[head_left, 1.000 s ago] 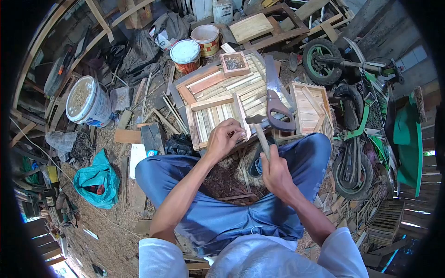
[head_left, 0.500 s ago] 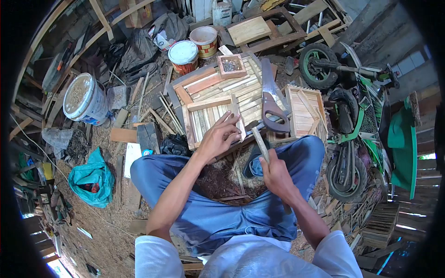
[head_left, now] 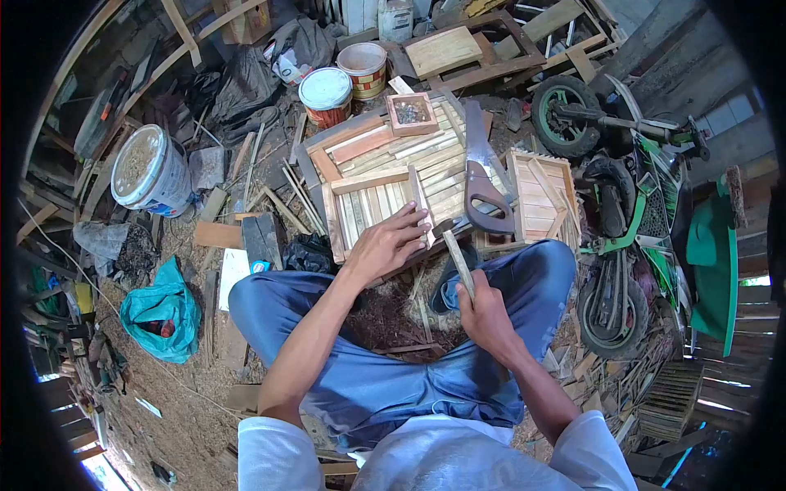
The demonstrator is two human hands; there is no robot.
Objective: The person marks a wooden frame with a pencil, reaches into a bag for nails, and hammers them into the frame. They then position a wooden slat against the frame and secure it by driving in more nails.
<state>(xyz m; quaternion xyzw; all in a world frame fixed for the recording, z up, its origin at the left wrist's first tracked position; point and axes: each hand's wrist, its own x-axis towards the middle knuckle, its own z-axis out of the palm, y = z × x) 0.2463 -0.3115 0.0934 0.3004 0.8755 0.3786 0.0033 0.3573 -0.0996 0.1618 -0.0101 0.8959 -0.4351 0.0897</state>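
A rectangular wooden frame (head_left: 372, 177) lies on a slatted wood panel in front of me. My left hand (head_left: 390, 242) is on its right side, fingers laid over the upright side strip (head_left: 418, 195) near the front corner. A hammer is in my right hand (head_left: 486, 314), its pale wooden handle (head_left: 458, 263) slanting up and left from my fist. Its dark head (head_left: 444, 227) sits just right of the frame's front corner, close to my left fingertips. A handsaw (head_left: 483, 184) with a brown handle rests on the panel just beyond the hammer.
A small wooden box (head_left: 412, 114) of small metal pieces stands on the panel's far part. To the right are a slatted wooden box (head_left: 541, 196) and a green motorbike (head_left: 634, 221). Paint buckets (head_left: 325, 92), a white bucket (head_left: 146, 176) and a teal sack (head_left: 164, 315) stand around among wood scraps.
The hammer head has shifted slightly left, nearer the frame's corner. My left fingers have moved a little along the side strip and lie closer together.
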